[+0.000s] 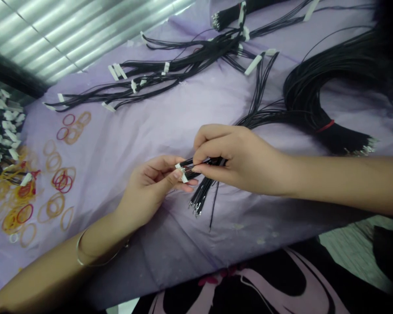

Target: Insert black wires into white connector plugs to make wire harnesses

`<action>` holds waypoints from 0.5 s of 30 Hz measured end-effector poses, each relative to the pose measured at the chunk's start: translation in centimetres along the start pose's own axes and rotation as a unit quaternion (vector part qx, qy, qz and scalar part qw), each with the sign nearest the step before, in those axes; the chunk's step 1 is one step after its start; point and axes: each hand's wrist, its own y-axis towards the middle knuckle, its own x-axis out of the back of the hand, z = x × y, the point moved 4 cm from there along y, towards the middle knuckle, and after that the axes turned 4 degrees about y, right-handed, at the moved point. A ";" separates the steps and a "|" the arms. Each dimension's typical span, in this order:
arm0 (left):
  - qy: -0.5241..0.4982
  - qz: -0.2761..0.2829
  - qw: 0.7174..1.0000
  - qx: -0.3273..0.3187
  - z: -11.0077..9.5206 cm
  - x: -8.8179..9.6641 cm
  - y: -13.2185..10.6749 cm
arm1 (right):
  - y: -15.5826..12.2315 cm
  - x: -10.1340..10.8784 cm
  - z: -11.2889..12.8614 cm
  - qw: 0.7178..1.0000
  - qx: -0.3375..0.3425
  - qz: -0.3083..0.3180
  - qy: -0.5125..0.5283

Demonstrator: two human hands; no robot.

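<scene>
1. Grip of the left hand (150,187), in the head view, is pinched together: the thumb presses on a small white connector (182,172), with fingers behind and below it.

2. Facing it from the other side, the right hand (245,157) has its grip closed too, thumb and forefinger tips meeting on slim black wires (190,175) close to the connector. From where I stand I can't tell whether one wire or several sit in that pinch.

3. What matters is how these two line up. The connector lies to the left of the right-hand grip, just beside its fingertips; the left hand is nearer, already touching it. Its long axis slants crosswise to the wires, which run rightward from it, roughly along the line joining both hands.

4. Beneath the right hand, loose wire ends (196,205) fan out toward the person, their tips shiny, one strand hanging apart from the rest.

5. Around them on the purple-covered tabletop (216,100), a thick black bundle (343,135) with a red band lies to the right, black leads (212,50) with white ends beyond, and scattered rubber bands (12,223) to the left.
</scene>
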 end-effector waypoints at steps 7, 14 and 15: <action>0.015 0.000 1.000 -0.001 -0.2 -0.1 -0.2 | 0.1 -0.1 -0.1 0.999 -0.047 -0.008 0.003; 0.031 -0.002 1.000 0.003 -0.2 -0.2 -0.1 | 0.4 -0.1 -0.2 0.995 -0.082 -0.014 0.049; 0.029 0.000 1.000 0.002 -0.2 -0.2 0.0 | 0.4 -0.1 -0.3 0.995 -0.085 -0.014 0.050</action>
